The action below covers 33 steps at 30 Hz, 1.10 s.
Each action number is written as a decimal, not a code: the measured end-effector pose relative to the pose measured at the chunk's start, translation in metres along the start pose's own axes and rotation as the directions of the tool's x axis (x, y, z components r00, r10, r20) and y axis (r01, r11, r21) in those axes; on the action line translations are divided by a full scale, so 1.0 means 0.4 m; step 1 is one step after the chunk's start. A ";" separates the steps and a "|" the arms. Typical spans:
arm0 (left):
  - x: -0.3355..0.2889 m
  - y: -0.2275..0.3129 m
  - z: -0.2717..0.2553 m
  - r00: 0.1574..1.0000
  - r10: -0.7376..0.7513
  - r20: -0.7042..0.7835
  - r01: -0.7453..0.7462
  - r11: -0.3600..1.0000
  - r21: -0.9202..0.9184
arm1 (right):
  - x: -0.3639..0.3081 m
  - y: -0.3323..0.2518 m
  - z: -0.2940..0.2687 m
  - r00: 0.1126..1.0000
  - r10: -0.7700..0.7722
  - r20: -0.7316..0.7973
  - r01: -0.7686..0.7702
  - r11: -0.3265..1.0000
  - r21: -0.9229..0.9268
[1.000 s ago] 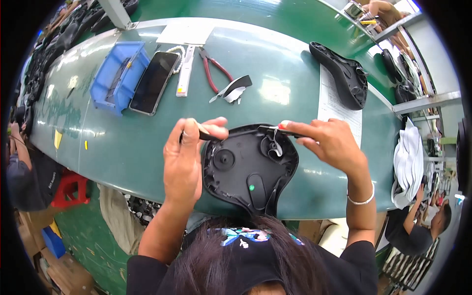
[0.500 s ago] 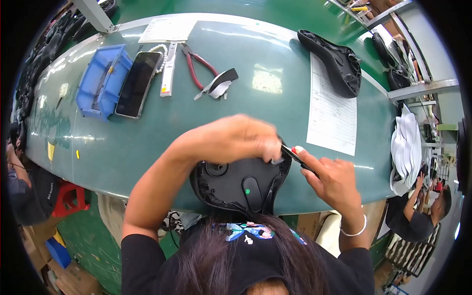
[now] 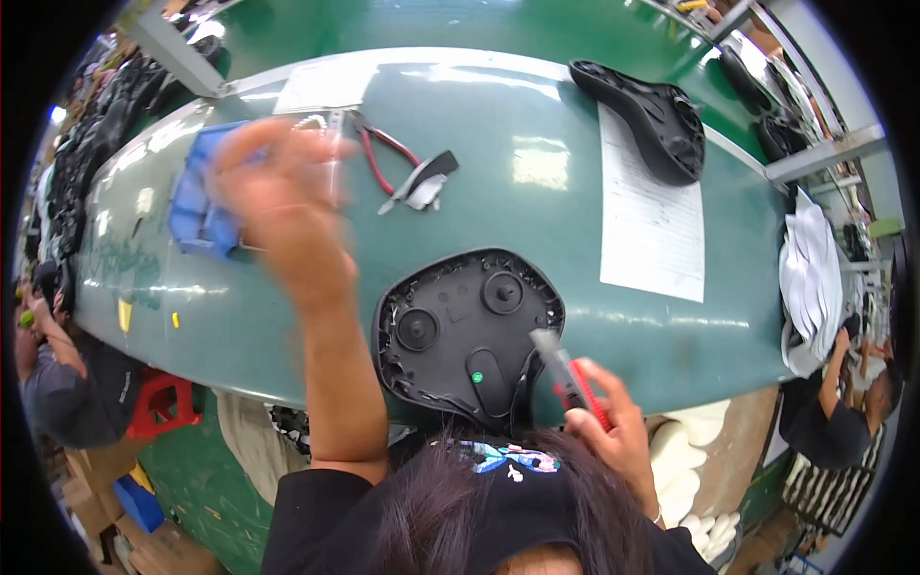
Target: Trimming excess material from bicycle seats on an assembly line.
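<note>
A black bicycle saddle [image 3: 446,350] lies underside up at the table's near edge, showing two round bosses and a small green dot. Just right of it, my right hand [image 3: 618,426] is closed around a red and grey utility knife [image 3: 578,388], its tip pointing up and left toward the saddle. My left hand [image 3: 283,182] is raised over the far left of the table, beside a blue plastic bin [image 3: 196,206]. Motion smears its fingers, so any grip is unclear. It covers the phone and most of the white strip.
Red-handled pliers [image 3: 388,158] lie beyond the saddle, with black and white scraps [image 3: 426,182] over one end. Another black saddle [image 3: 652,120] rests on a printed sheet [image 3: 652,225] at right. White sheets [image 3: 810,278] hang at the right edge. Co-workers sit at both sides.
My left hand has swung from the saddle up and left to the bin. My right hand has drawn back toward me with the knife, uncovering the saddle's underside.
</note>
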<state>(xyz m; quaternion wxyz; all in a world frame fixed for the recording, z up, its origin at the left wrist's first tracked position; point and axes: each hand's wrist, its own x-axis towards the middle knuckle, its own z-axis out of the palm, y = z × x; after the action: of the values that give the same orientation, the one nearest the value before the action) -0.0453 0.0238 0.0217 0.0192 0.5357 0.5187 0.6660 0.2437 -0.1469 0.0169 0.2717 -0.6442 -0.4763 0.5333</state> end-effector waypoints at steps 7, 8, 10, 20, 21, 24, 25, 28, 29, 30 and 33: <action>-0.126 -0.078 -0.004 0.317 -0.391 0.864 0.399 0.881 0.253 | 0.098 0.037 -0.040 0.907 -0.106 -0.407 0.203 0.958 0.203; -0.115 -0.089 0.000 0.441 -0.374 0.816 0.515 0.850 0.111 | 0.104 0.034 -0.041 0.876 -0.108 -0.470 0.245 0.939 0.240; -0.071 -0.127 0.039 0.582 -0.585 0.565 0.752 0.652 -0.101 | 0.117 0.038 -0.049 0.837 -0.137 -0.530 0.304 0.922 0.241; -0.280 -0.053 0.037 0.469 0.009 0.883 -0.291 0.946 0.145 | 0.275 0.041 -0.148 0.783 -0.134 -0.607 0.315 0.927 0.202; -0.276 -0.019 -0.003 0.362 -0.014 0.932 -0.201 0.975 0.093 | 0.341 0.093 -0.207 0.744 -0.262 -0.615 0.410 0.906 0.110; -0.202 -0.006 -0.180 -0.119 -0.079 0.990 0.166 0.981 0.098 | 0.471 0.057 -0.315 0.675 -0.378 -0.634 0.435 0.897 -0.071; -0.152 0.004 -0.227 -0.307 -0.161 0.938 0.132 0.969 0.209 | 0.511 0.038 -0.339 0.690 -0.388 -0.611 0.410 0.905 -0.112; -0.062 0.036 -0.350 -0.274 -0.264 0.925 0.008 0.961 0.277 | 0.635 0.034 -0.378 0.577 -0.594 -0.560 0.373 0.802 -0.466; -0.048 0.056 -0.361 -0.280 -0.261 0.924 0.004 0.962 0.273 | 0.659 0.050 -0.376 0.467 -0.765 -0.443 0.306 0.610 -0.731; -0.036 0.073 -0.369 -0.094 -0.342 0.935 -0.010 0.940 0.342 | 0.663 0.054 -0.359 0.468 -0.762 -0.448 0.302 0.614 -0.729; -0.054 0.054 -0.319 0.226 -0.510 0.830 0.363 0.835 0.414 | 0.643 0.012 -0.238 0.413 -0.825 -0.386 0.248 0.510 -0.824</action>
<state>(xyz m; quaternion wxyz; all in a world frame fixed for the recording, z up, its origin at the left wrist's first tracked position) -0.1181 -0.0844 0.0364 0.4538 0.6442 0.5881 0.1822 0.3295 0.0986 -0.0704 0.3664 -0.6403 -0.6643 -0.1198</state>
